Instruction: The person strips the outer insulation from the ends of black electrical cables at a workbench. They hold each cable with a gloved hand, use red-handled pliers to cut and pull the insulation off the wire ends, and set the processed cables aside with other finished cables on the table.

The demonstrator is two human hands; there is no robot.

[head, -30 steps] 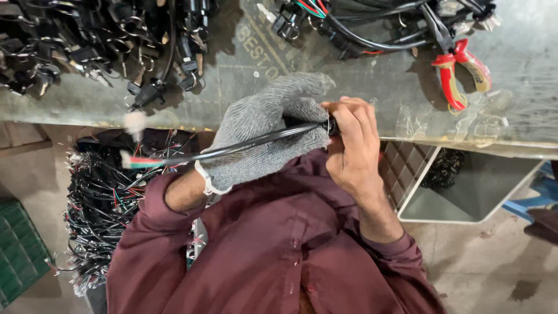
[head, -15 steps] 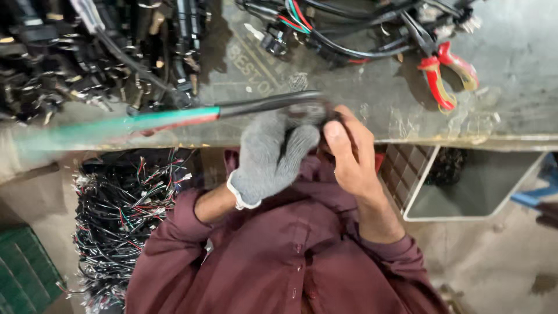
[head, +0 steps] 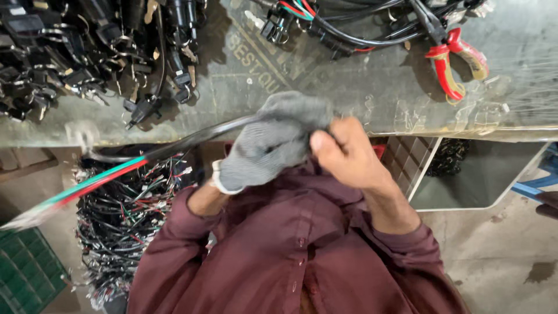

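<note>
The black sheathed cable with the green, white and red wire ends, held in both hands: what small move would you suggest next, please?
Probably slow the pull and steady the black sheathed cable. The grey knitted glove on the left hand and the bare right hand grip it at one end, while its green, white and red wire ends are motion-blurred out to the side, above the heap of loose wires.

A wiring workshop is showing here — black plug leads (head: 87,52) are heaping on the far-left worn bench (head: 325,93), red-handled pliers (head: 453,64) lying far right, cable bundles (head: 122,221) piling below.
</note>
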